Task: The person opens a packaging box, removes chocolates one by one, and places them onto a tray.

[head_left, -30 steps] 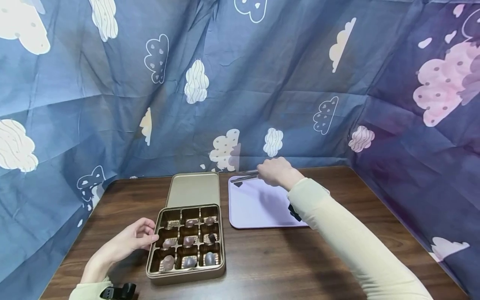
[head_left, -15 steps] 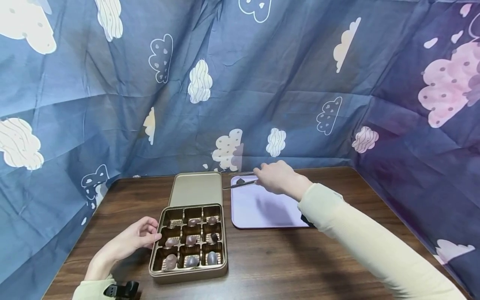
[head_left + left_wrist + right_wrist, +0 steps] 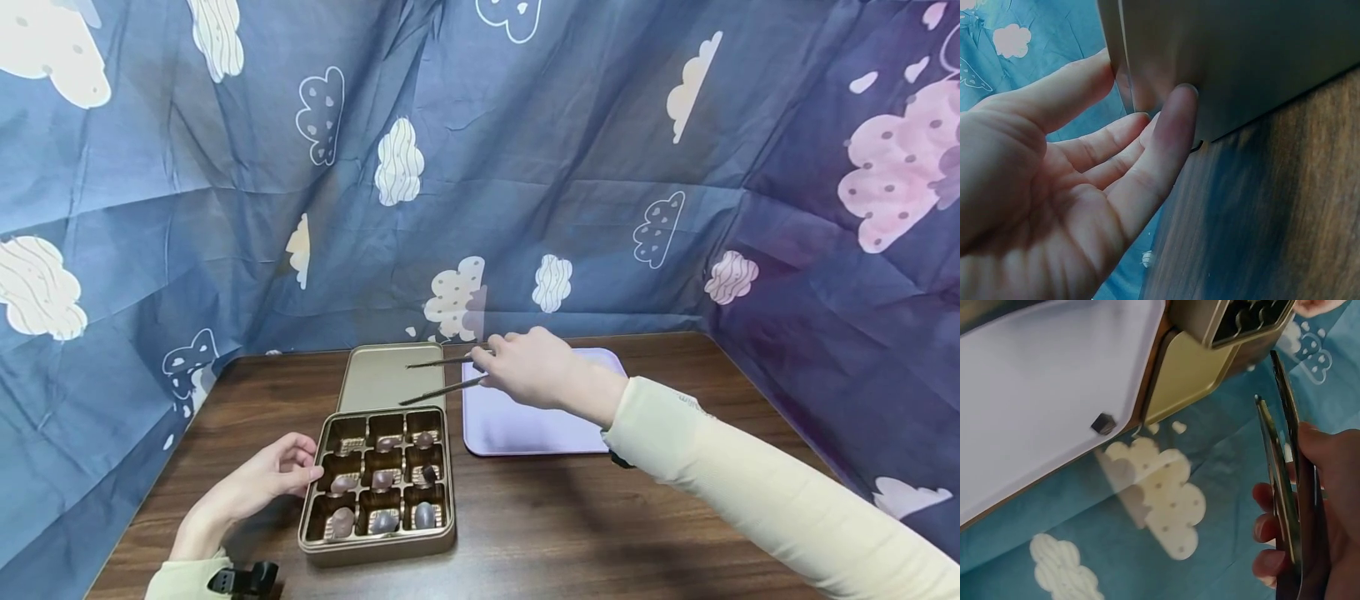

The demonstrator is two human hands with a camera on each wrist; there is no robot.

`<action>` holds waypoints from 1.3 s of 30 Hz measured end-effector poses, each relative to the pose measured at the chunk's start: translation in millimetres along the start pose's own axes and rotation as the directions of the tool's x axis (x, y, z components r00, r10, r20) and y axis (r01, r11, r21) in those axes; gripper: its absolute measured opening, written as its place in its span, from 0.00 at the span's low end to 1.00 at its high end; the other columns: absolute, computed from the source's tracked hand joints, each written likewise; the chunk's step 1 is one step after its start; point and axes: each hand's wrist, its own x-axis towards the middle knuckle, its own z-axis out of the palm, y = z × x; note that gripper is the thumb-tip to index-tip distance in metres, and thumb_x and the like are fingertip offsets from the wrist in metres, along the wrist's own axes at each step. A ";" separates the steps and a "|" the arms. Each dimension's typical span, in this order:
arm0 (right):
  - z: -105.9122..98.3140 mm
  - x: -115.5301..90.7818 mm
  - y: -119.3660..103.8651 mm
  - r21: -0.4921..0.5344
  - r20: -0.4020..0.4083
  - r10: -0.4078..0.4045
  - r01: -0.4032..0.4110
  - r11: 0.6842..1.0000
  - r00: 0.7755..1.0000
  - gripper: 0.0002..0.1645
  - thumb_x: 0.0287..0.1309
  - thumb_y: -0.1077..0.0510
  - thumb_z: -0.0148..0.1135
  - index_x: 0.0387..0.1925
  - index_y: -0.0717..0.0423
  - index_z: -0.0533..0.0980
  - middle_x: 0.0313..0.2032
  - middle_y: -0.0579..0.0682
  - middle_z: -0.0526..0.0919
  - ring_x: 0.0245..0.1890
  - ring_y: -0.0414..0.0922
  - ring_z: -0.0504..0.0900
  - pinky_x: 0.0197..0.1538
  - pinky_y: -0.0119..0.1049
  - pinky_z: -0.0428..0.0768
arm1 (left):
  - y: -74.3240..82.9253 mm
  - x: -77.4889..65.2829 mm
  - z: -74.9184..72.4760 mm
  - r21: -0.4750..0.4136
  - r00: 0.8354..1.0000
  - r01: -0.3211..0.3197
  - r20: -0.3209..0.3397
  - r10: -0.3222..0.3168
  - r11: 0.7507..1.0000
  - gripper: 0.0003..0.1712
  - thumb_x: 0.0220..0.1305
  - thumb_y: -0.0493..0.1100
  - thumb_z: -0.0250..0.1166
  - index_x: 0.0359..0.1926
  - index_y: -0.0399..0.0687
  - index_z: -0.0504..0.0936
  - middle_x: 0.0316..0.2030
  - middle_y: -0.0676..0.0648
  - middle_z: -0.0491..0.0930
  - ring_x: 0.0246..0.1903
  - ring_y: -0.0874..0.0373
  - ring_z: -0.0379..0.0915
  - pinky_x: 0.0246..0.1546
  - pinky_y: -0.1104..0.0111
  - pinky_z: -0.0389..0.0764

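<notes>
My right hand [image 3: 528, 367] holds metal tongs [image 3: 1288, 481] whose arms stand apart with nothing between the tips. In the head view the tips are over the tin's flat gold lid [image 3: 390, 377]. My left hand [image 3: 262, 479] touches the left side of the gold tin [image 3: 375, 552], thumb at the rim and fingertips against the outer wall [image 3: 1241, 62]. Chocolates of several shapes, such as an oval one [image 3: 424, 516], sit in the tin's compartments; the far left one shows bare gold floor. A dark faceted chocolate [image 3: 1103, 424] lies near a corner of the lilac tray [image 3: 517, 437].
The brown wooden table [image 3: 525, 525] carries the tin, lid and tray. The lid lies flat behind the tin, and the tray is to its right. A blue cloud-print curtain [image 3: 480, 183] hangs along the table's back and sides.
The tongs' tips, which were close around the dark chocolate on the tray, have spread and moved left with my right hand, over the lid. My left hand has stayed at the tin.
</notes>
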 end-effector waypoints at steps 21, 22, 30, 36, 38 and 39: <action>0.7 20.7 -60.5 -0.040 -0.045 -0.151 0.149 0.988 0.987 0.19 0.66 0.39 0.56 0.45 0.48 0.76 0.32 0.43 0.78 0.31 0.42 0.78 0.25 0.34 0.77 | 0.6 2.9 1.2 -0.009 1.000 0.005 0.001 -0.005 1.000 0.21 0.66 0.33 0.62 0.50 0.25 0.63 0.37 0.42 0.70 0.34 0.58 0.76 0.37 0.61 0.84; 1.7 22.4 -63.5 -0.045 -0.035 -0.164 0.162 0.986 0.986 0.20 0.67 0.39 0.54 0.46 0.48 0.76 0.33 0.42 0.78 0.32 0.41 0.78 0.24 0.34 0.76 | 0.3 2.9 1.2 -0.009 1.000 0.006 0.001 -0.006 1.000 0.20 0.66 0.33 0.62 0.50 0.25 0.63 0.37 0.42 0.70 0.34 0.58 0.76 0.37 0.61 0.83; 9.1 35.8 -82.4 -0.088 -0.020 -0.215 0.213 0.973 0.976 0.18 0.69 0.38 0.50 0.43 0.44 0.78 0.31 0.40 0.80 0.27 0.38 0.75 0.20 0.30 0.72 | 0.8 2.5 0.8 0.001 1.000 0.005 -0.001 -0.005 1.000 0.21 0.66 0.34 0.63 0.50 0.25 0.62 0.37 0.42 0.70 0.34 0.58 0.76 0.37 0.61 0.84; -2.7 50.5 -91.4 -0.068 0.075 -0.201 0.206 0.976 0.977 0.08 0.67 0.47 0.55 0.38 0.41 0.80 0.30 0.38 0.80 0.25 0.37 0.75 0.23 0.31 0.74 | 1.0 -0.3 0.4 0.010 1.000 0.018 -0.004 -0.018 1.000 0.21 0.66 0.35 0.63 0.50 0.26 0.63 0.37 0.41 0.70 0.34 0.57 0.77 0.38 0.60 0.84; -9.2 56.4 -95.9 -0.045 0.120 -0.195 0.201 0.978 0.973 0.07 0.66 0.50 0.56 0.35 0.40 0.80 0.29 0.37 0.80 0.24 0.37 0.74 0.23 0.31 0.74 | 1.3 -0.8 0.2 0.011 1.000 0.012 0.001 -0.012 1.000 0.21 0.66 0.35 0.63 0.50 0.26 0.63 0.37 0.41 0.70 0.35 0.57 0.77 0.38 0.60 0.84; -12.0 59.3 -98.5 -0.033 0.139 -0.191 0.197 0.980 0.972 0.08 0.66 0.50 0.56 0.33 0.39 0.80 0.29 0.37 0.80 0.24 0.37 0.74 0.23 0.32 0.74 | 1.5 -0.9 -0.1 0.011 1.000 0.008 0.003 -0.008 1.000 0.21 0.66 0.35 0.63 0.50 0.26 0.63 0.37 0.41 0.70 0.35 0.57 0.77 0.38 0.60 0.84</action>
